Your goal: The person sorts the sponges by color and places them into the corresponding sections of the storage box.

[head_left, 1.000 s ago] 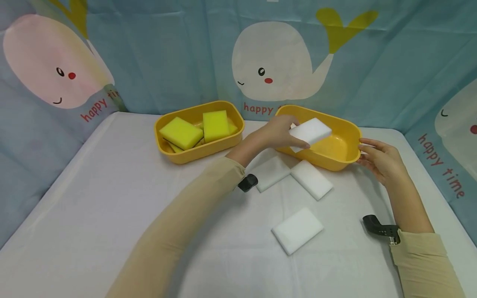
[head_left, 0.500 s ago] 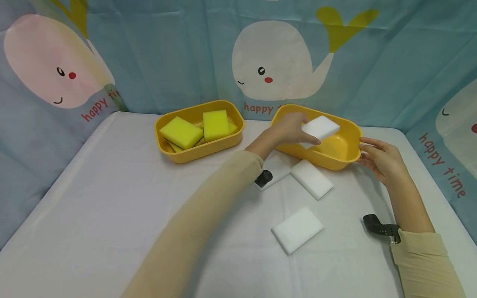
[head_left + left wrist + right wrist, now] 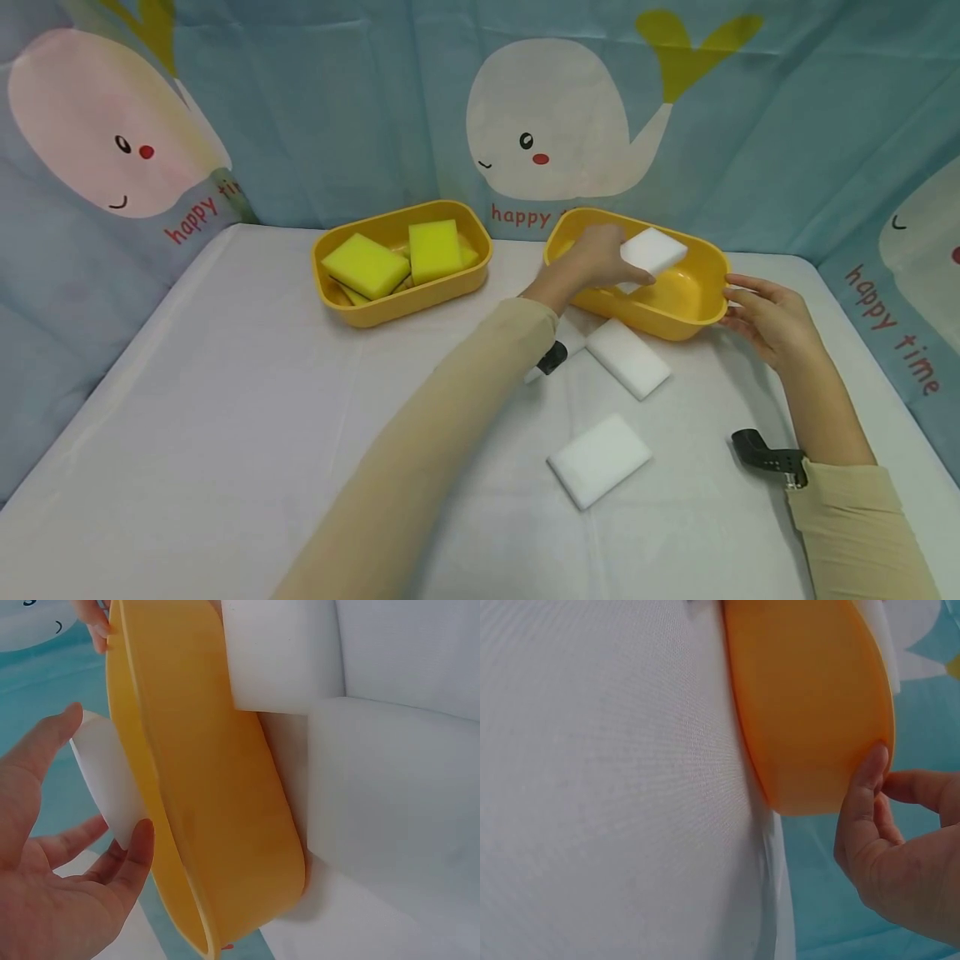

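Note:
My left hand (image 3: 596,257) grips a white sponge (image 3: 655,250) between thumb and fingers, above the right yellow plastic tray (image 3: 637,315). In the left wrist view the sponge (image 3: 109,776) is tilted beside the tray's rim (image 3: 161,795), with the thumb on one edge and fingers on the other. My right hand (image 3: 776,325) holds the right end of that tray, and the right wrist view shows its fingertips (image 3: 874,761) against the wall and rim. In front of the tray lie a white sponge (image 3: 628,358) and another sponge (image 3: 572,335), partly hidden by my left wrist.
A second yellow tray (image 3: 405,308) at the back left holds several yellow sponges (image 3: 366,267). Another white sponge (image 3: 600,461) lies nearer on the white-covered table (image 3: 247,433). A blue whale-print curtain (image 3: 360,108) stands behind the trays.
My left hand has moved right, carrying the white sponge farther over the right tray. My right hand stays at the tray's end.

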Tool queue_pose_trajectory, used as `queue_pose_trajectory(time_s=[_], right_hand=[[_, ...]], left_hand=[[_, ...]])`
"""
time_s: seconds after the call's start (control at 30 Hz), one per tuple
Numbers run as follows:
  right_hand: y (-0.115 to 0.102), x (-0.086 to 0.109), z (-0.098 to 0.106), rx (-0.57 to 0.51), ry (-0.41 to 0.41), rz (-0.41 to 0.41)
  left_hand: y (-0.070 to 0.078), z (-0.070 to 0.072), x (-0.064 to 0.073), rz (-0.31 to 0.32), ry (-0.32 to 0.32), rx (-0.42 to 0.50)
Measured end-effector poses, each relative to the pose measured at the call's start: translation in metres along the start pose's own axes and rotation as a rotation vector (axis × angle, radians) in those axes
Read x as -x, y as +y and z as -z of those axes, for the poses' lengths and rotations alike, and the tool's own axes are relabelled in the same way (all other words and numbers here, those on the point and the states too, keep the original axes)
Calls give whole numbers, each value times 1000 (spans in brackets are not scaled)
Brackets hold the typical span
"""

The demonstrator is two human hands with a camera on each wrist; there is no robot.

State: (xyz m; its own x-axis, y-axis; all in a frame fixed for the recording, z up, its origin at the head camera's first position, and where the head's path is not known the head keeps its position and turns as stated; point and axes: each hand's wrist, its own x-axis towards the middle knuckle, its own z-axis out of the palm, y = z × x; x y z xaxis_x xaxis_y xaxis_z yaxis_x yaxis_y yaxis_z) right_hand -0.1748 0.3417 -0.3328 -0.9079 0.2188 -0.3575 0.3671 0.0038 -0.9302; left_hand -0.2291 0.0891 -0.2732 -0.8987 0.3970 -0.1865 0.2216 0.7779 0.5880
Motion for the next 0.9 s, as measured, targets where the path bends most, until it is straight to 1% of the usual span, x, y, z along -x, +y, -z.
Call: queue_pose_trajectory(time_s=[0.1, 0.23, 0.33, 0.37, 0.53, 0.73, 0.9], right_hand=[[0, 0, 0, -5, -4, 5], [1, 1, 0, -11, -6, 21], [1, 0, 0, -17, -6, 28], [1, 0, 0, -19, -7, 26], [1, 0, 0, -27, -14, 21], [1, 0, -1, -25, -14, 22], [1, 0, -1, -20, -2, 19]], left_hand=[[3, -1, -1, 19, 8, -17], [6, -2, -6, -5, 11, -86], [7, -5, -11, -26, 3, -124], [7, -6, -12, -23, 2, -128], [9, -13, -16, -1, 6, -145], [12, -18, -16, 26, 27, -160], [12, -20, -12, 20, 21, -105]])
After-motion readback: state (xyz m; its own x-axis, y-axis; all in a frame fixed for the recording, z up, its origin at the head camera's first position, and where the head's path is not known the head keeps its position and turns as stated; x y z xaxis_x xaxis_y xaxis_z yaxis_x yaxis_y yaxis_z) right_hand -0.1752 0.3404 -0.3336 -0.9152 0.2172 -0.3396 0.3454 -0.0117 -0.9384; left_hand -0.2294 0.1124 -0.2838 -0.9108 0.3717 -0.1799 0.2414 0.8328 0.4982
